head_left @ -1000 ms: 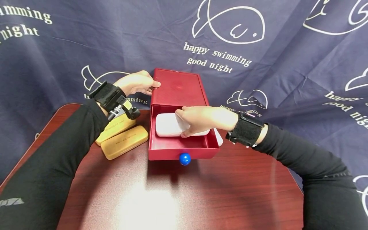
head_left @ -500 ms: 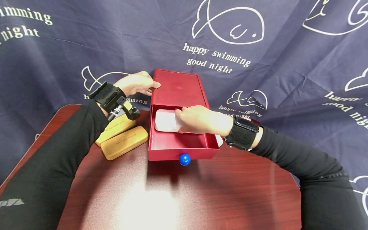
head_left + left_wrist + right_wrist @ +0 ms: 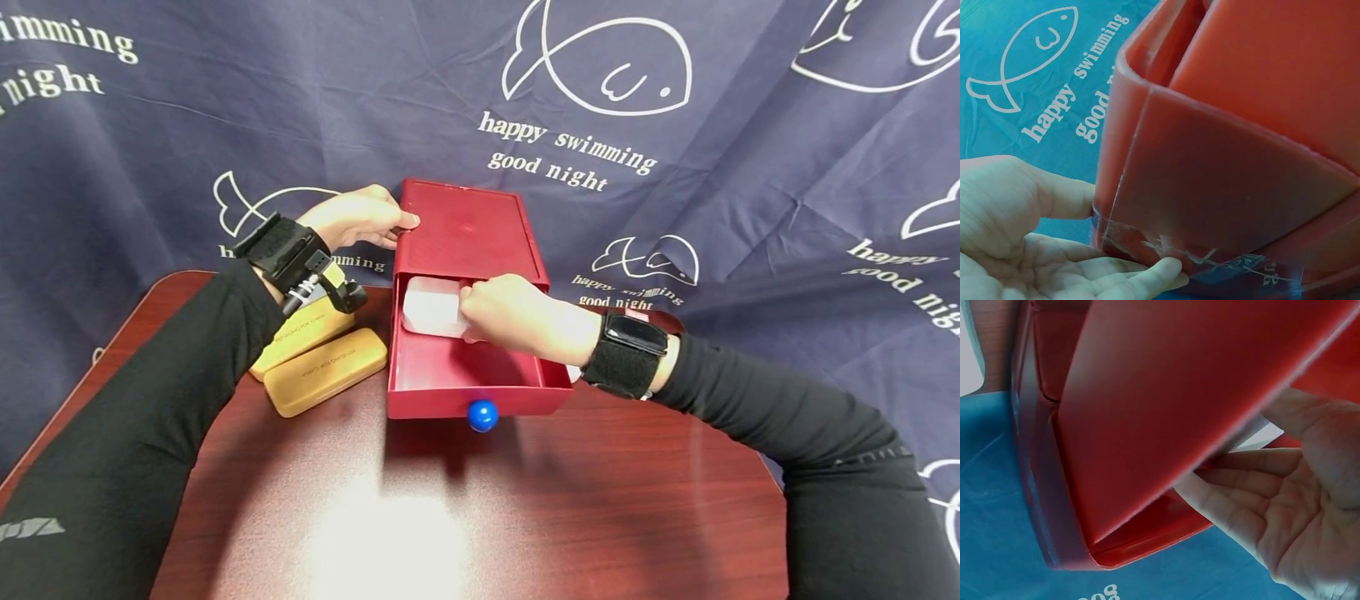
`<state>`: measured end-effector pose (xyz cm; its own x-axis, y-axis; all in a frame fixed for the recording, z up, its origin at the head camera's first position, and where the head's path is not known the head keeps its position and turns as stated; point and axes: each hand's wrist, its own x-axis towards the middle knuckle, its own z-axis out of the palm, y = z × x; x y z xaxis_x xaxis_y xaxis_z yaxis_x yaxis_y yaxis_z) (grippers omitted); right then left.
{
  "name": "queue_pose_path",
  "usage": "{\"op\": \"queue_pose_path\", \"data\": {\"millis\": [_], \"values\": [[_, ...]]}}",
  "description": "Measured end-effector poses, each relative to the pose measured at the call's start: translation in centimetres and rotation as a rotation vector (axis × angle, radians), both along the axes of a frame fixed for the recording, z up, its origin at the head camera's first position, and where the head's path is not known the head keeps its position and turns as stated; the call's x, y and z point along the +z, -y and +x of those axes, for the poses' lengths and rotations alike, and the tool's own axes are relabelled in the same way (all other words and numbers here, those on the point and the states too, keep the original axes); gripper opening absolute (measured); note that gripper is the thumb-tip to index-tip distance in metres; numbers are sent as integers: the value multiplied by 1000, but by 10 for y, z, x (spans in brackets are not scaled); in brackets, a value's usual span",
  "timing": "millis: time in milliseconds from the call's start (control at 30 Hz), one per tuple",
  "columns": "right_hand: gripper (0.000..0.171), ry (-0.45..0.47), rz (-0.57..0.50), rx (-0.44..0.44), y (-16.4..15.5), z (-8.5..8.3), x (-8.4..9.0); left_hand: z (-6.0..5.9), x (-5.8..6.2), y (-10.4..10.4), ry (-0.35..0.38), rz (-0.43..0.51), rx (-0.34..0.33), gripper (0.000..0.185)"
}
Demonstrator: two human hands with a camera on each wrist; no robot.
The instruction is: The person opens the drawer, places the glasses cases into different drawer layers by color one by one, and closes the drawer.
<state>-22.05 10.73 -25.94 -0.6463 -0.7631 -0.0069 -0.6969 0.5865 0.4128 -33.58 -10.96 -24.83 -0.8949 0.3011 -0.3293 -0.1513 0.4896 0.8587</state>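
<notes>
A red drawer box lies on the table with its drawer pulled out toward me by a blue knob. Inside the drawer sits a white glasses case, its left half in sight. My right hand grips that case and covers its right end. In the right wrist view, the drawer box's red wall hides most of the case, and a white sliver shows beside my fingers. My left hand holds the box's left edge, thumb on top and fingers against the side, where clear tape shows.
Two yellow glasses cases lie left of the drawer box, one behind the other. Part of another white case peeks out on the right, under my right wrist. A dark blue curtain hangs close behind the brown table.
My right hand has pushed the white case deeper into the drawer, away from me, so more of the drawer floor shows in front. My left hand and the box have stayed put.
</notes>
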Motion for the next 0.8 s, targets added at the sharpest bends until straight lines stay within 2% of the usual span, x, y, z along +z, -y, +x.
{"op": "queue_pose_path", "data": {"millis": [267,367,500,667,767,800], "values": [[10,-215,57,136,-4,1,-8,0,0,-2,6,-7,16,14],[10,-223,55,136,-5,2,-7,0,0,-2,6,-11,17,14],[3,-124,28,75,-4,4,1,1,0,-3,2,-7,16,14],[8,7,-9,4,-1,5,15,1,1,-2,2,-11,15,14],[4,71,-2,-21,0,5,24,1,1,-2,8,-11,15,15],[8,91,4,-29,1,6,27,1,1,-2,9,-12,16,16]]}}
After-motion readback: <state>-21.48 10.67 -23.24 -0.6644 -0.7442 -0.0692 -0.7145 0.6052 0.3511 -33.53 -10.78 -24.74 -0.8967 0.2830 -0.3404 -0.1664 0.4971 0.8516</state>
